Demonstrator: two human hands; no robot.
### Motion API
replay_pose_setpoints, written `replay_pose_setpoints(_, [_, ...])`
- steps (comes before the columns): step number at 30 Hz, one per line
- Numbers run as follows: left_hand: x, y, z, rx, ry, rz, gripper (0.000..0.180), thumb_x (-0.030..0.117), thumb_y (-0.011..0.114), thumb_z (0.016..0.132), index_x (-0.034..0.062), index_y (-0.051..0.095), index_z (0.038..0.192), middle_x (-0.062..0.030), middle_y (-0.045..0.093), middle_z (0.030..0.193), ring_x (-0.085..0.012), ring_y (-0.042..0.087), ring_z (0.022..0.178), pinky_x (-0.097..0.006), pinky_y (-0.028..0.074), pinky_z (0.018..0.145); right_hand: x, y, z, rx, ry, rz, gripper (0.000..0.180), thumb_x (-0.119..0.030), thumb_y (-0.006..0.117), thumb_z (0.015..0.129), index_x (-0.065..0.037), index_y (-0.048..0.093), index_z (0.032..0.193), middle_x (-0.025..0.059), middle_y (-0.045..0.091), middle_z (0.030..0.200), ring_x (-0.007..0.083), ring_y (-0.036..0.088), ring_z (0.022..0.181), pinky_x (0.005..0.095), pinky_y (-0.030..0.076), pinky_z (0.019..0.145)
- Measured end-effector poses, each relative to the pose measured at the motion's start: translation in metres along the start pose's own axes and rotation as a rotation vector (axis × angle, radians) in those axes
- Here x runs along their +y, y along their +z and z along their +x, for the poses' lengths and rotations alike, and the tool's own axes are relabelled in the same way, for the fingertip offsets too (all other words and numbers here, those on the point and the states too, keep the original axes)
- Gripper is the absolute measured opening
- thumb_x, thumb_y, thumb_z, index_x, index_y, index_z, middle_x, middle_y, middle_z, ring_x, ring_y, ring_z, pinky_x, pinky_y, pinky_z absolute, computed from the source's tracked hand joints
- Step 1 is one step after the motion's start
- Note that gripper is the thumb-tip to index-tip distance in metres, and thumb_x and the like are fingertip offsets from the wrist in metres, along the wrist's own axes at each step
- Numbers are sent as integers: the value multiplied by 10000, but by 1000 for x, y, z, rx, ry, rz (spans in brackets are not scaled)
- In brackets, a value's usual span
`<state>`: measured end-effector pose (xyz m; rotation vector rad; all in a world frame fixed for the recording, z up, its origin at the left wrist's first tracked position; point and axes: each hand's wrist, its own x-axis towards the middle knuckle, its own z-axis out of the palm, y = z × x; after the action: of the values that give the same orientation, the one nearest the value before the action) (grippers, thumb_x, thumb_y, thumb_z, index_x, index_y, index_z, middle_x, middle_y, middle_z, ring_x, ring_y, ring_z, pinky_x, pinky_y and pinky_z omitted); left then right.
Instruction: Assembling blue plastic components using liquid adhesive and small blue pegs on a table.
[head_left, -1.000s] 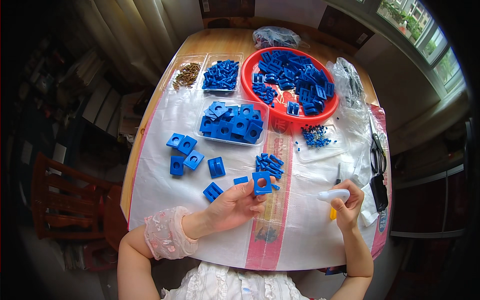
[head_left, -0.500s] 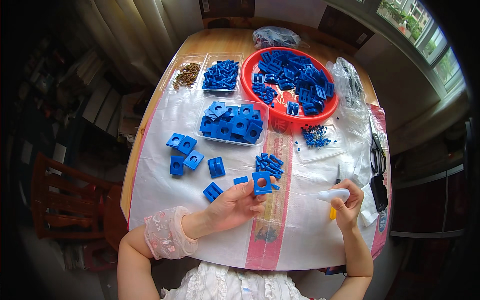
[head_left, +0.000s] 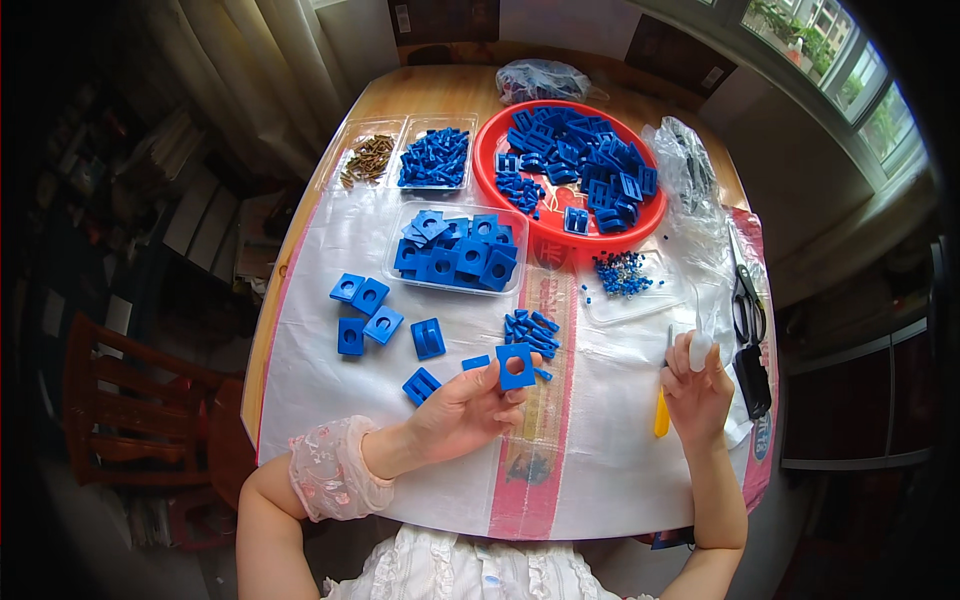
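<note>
Over the white sheet (head_left: pixel 620 475), a blue square (head_left: pixel 517 382) with a round hole is held up, pinched at its side by the left hand (head_left: pixel 466 407). Near the right edge, a small white bottle (head_left: pixel 700 350) is clasped in the curled right hand (head_left: pixel 697 402). Little blue sticks (head_left: pixel 530 330) are heaped just past the blue square, and a yellow handle (head_left: pixel 662 414) is seen just beside the right hand.
</note>
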<state>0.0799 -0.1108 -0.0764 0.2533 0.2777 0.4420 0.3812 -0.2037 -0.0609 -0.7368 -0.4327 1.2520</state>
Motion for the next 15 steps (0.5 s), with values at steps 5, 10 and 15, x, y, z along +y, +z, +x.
replay_pose_setpoints(5, [0,-1,0,-32,8,9,403,360,556,965,92,533,1266,62,537,1242,-105,390,853,-235,363,720,-13,0,11,-97,-74,-90,375,-245,617,943,-2,553,1221,69,625,938,114,552,808,255,434,702])
replay_pose_setpoints(10, [-2,-2,1,-43,-6,26,363,366,547,969,105,565,1220,72,522,1280,-107,395,859,-241,364,734,-33,-2,15,-5,-360,-599,286,-171,637,928,-26,557,1161,124,688,1007,156,625,933,295,450,871])
replay_pose_setpoints(15, [-3,-1,-1,-32,11,46,312,347,519,987,122,581,1194,76,506,1301,-109,396,854,-240,359,737,-56,7,16,174,-443,-911,199,-136,621,930,-57,515,1079,154,703,1045,145,627,975,279,432,902])
